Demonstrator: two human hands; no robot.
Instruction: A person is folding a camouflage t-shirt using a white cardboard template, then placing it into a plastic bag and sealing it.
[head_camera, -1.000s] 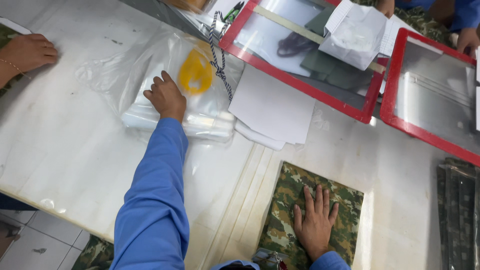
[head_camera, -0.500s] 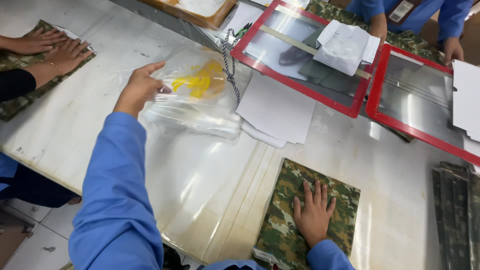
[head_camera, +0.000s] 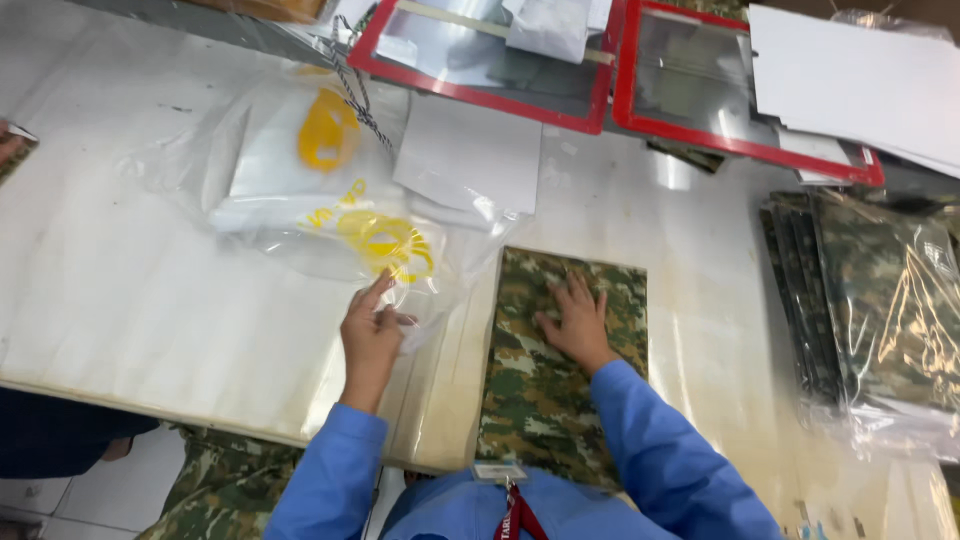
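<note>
My left hand (head_camera: 370, 335) pinches the near edge of a clear plastic bag (head_camera: 385, 245) with a yellow print, lifted off a stack of similar bags (head_camera: 270, 165) on the white table (head_camera: 150, 310). My right hand (head_camera: 575, 320) lies flat, fingers spread, on a folded camouflage garment (head_camera: 550, 400) at the table's near edge. Both sleeves are blue.
White card sheets (head_camera: 470, 155) lie behind the garment. Two red-framed glass panels (head_camera: 740, 85) stand at the back, with more white sheets (head_camera: 850, 80) on the right one. Bagged camouflage garments (head_camera: 880, 300) are stacked at right. Another person's hand (head_camera: 8, 145) shows at far left.
My left hand has drawn back from the bag stack toward me, pulling one bag along with it. My right hand has stayed pressed on the garment. The view has shifted right.
</note>
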